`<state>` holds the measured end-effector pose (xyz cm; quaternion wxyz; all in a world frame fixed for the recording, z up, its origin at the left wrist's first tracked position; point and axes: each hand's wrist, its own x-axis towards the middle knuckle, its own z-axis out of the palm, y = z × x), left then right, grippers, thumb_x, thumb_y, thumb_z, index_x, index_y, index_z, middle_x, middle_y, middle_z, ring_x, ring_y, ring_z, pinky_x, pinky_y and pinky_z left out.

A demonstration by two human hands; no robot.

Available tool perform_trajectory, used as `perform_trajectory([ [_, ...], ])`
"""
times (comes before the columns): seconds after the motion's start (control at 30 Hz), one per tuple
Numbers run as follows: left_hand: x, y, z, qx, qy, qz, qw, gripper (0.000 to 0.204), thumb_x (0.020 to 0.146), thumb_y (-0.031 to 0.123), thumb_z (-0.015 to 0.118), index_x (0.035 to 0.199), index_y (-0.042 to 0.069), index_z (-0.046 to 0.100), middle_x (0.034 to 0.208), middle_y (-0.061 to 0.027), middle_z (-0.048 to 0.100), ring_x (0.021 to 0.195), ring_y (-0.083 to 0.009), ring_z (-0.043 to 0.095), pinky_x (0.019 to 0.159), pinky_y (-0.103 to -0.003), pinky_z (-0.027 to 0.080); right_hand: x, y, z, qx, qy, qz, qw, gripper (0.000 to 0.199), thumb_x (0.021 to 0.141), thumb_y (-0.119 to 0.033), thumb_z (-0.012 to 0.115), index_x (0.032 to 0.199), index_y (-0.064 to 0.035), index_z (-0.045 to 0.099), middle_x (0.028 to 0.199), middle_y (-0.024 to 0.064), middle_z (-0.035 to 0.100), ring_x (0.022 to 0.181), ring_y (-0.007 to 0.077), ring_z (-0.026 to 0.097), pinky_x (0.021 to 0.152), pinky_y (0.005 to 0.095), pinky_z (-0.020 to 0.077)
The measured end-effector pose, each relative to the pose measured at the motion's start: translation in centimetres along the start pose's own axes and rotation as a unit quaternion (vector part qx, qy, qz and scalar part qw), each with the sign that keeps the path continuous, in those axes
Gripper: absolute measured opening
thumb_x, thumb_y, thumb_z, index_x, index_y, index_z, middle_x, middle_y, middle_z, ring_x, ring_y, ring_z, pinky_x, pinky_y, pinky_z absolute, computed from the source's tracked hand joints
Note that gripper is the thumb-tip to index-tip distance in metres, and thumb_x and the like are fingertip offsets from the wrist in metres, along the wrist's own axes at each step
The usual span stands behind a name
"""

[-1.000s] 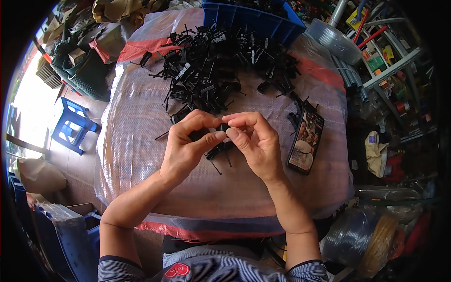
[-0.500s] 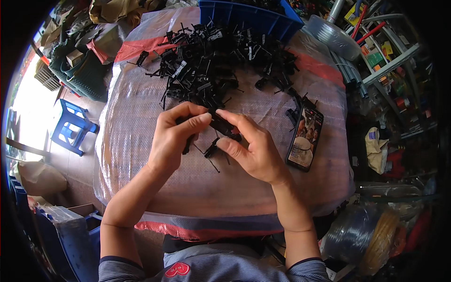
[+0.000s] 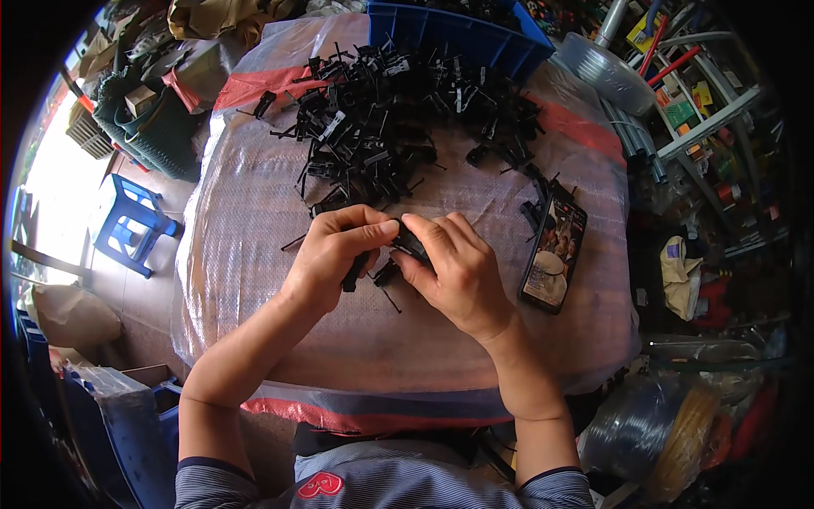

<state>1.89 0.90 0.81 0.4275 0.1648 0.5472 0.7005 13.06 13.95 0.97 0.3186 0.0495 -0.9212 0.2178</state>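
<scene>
Over the middle of the covered table, a small black plastic part (image 3: 410,245) is held between both hands. My left hand (image 3: 332,254) is closed, its thumb and forefinger pinching the part's left end. A second dark piece (image 3: 353,275) sticks out below the left hand's fingers. My right hand (image 3: 462,270) grips the part's right side with thumb and fingers. Just beneath the hands lies another black part (image 3: 387,275) with thin prongs. Beyond them spreads a heap of similar black clip-like parts (image 3: 373,157), some with long thin pins. Fingers hide much of the held part.
A phone (image 3: 554,254) with a lit screen lies right of my right hand. Behind the heap stands a blue bin (image 3: 500,47) of black parts. A woven plastic sheet (image 3: 246,280) covers the table. A blue stool (image 3: 131,222) stands left; shelving (image 3: 708,127) and wrapped coils (image 3: 644,428) are right.
Both hands have come slightly lower and nearer each other. My right fingers, more spread before, are now bent closer round the black part. The whole view has shifted slightly.
</scene>
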Motion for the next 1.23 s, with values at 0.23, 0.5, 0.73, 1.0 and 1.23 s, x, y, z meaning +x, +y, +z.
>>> perform_trajectory([
  [0.23,-0.1,-0.2,0.3,0.004,0.01,0.01,1.0,0.016,0.08,0.017,0.066,0.079,0.002,0.06,0.062,0.0011,0.053,0.05,-0.0043,0.045,0.045,-0.019,0.032,0.0,0.1,0.6,-0.018,0.02,-0.005,1.0,0.038,0.073,-0.006,0.067,0.107,0.0017,0.053,0.09,0.0131,0.057,0.077,0.0284,0.056,0.067,0.0358,0.0473],
  [0.5,-0.3,-1.2,0.4,0.06,0.028,0.035,0.997,0.016,0.082,0.017,0.063,0.08,0.002,0.058,0.06,0.0016,0.05,0.05,-0.0047,0.043,0.044,-0.019,0.031,-0.4,0.1,1.5,-0.013,0.01,0.023,1.0,0.037,0.075,-0.004,0.065,0.108,0.0012,0.051,0.087,0.0134,0.052,0.074,0.0296,0.057,0.062,0.0349,0.0475],
  [0.73,-1.6,-0.3,1.7,0.165,0.051,0.115,0.978,0.015,0.082,0.017,0.062,0.081,0.003,0.057,0.062,0.0023,0.051,0.055,-0.0035,0.043,0.048,-0.018,0.033,-0.6,-1.1,1.3,0.0,0.0,0.064,0.998,0.035,0.072,0.001,0.061,0.105,0.0018,0.049,0.085,0.0141,0.052,0.07,0.0302,0.056,0.059,0.0363,0.0462],
  [1.0,0.5,0.4,-0.6,0.0,0.091,0.129,0.988,0.008,0.083,0.013,0.056,0.082,0.006,0.052,0.114,-0.0095,0.057,0.082,-0.0101,0.058,0.05,-0.018,0.039,-0.9,0.4,2.3,0.014,-0.044,0.062,0.997,0.041,0.072,-0.019,0.07,0.105,-0.0027,0.053,0.106,0.0144,0.052,0.097,0.0323,0.049,0.083,0.039,0.0399],
  [1.23,1.8,0.7,-3.0,-0.206,0.045,0.034,0.977,0.006,0.082,0.012,0.05,0.088,0.011,0.049,0.099,-0.0093,0.063,0.078,-0.0196,0.064,0.043,-0.023,0.04,-1.3,1.6,2.7,0.09,-0.1,0.093,0.987,0.012,0.07,-0.006,0.068,0.08,-0.0049,0.062,0.086,0.0074,0.059,0.086,0.0246,0.054,0.077,0.033,0.0422],
])
